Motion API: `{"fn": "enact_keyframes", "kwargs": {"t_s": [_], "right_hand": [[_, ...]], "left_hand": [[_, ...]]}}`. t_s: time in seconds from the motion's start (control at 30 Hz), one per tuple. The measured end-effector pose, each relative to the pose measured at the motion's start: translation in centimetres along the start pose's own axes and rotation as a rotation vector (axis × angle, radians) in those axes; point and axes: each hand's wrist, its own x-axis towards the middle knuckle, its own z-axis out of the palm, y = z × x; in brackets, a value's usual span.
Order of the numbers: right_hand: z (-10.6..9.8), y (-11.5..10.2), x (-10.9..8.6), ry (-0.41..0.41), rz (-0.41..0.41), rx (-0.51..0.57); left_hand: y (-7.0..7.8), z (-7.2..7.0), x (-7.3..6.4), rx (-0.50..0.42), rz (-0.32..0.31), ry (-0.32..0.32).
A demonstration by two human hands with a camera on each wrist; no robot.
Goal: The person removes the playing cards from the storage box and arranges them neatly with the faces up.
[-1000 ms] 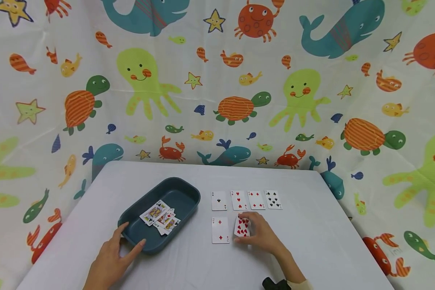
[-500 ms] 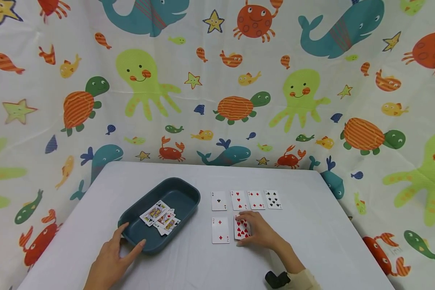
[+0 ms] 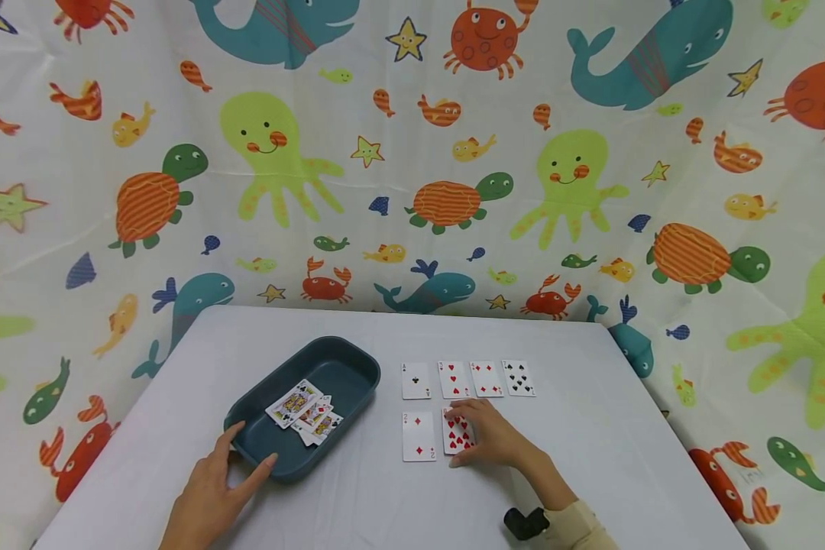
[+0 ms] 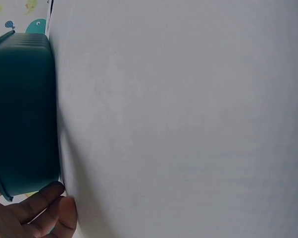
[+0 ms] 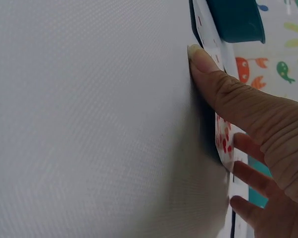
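Observation:
In the head view my right hand [image 3: 490,437] holds a playing card [image 3: 458,434] with many red hearts by its edges, thumb at the near edge and fingers at the far one. The right wrist view shows the thumb and the card [image 5: 223,134] low over the table. My left hand [image 3: 211,485] grips the near end of a dark teal oblong tub [image 3: 344,347], thumb and index finger apart on its rim. Left wrist view: curled fingers [image 4: 45,210] lie against the tub's wall [image 4: 23,114]. Several face cards [image 3: 294,403] lie loosely overlapped inside the tub.
Just left of the held card lies a two of diamonds [image 3: 418,438]. Behind it, an ace of clubs [image 3: 415,381], a hearts card [image 3: 454,380], a diamonds card [image 3: 486,380] and a black-suit card [image 3: 519,379] form a row. A sea-animal curtain [image 3: 440,263] hangs behind the white table [image 3: 577,451].
The hearts card, tilted a second ago, now lies straighter beside the two of diamonds, with the right hand still at its edges. Left hand and tub keep their place.

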Motion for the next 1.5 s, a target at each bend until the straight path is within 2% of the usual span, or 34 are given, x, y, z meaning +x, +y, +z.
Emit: {"fn": "enact_keyframes", "kwargs": {"t_s": [0.3,0.57,0.97,1.1,1.3,1.4,1.5], "right_hand": [[0.2,0.3,-0.1,0.001,0.006,-0.003],[0.0,0.3,-0.3,0.008,-0.020,-0.015],[-0.3,0.1,-0.6,-0.003,0.016,0.001],[-0.6,-0.5,-0.6,0.016,0.016,0.065],[-1.0,-2.1,-0.3,0.079,-0.002,0.226],[-0.9,-3.0,-0.1,0.112,-0.024,0.285],[-0.5,-4.0,0.0,0.132,-0.010,0.363]], "left_hand": [[0.0,-0.1,0.0,-0.007,0.002,0.001],[0.1,0.0,-0.1,-0.005,-0.004,0.001],[0.1,-0.1,0.0,0.002,-0.011,-0.007],[0.1,-0.1,0.0,0.003,-0.012,-0.007],[0.2,-0.1,-0.2,-0.006,-0.001,-0.003],[0.1,-0.1,-0.2,-0.009,0.008,0.000],[0.1,-0.1,-0.3,-0.007,0.007,0.004]]}}
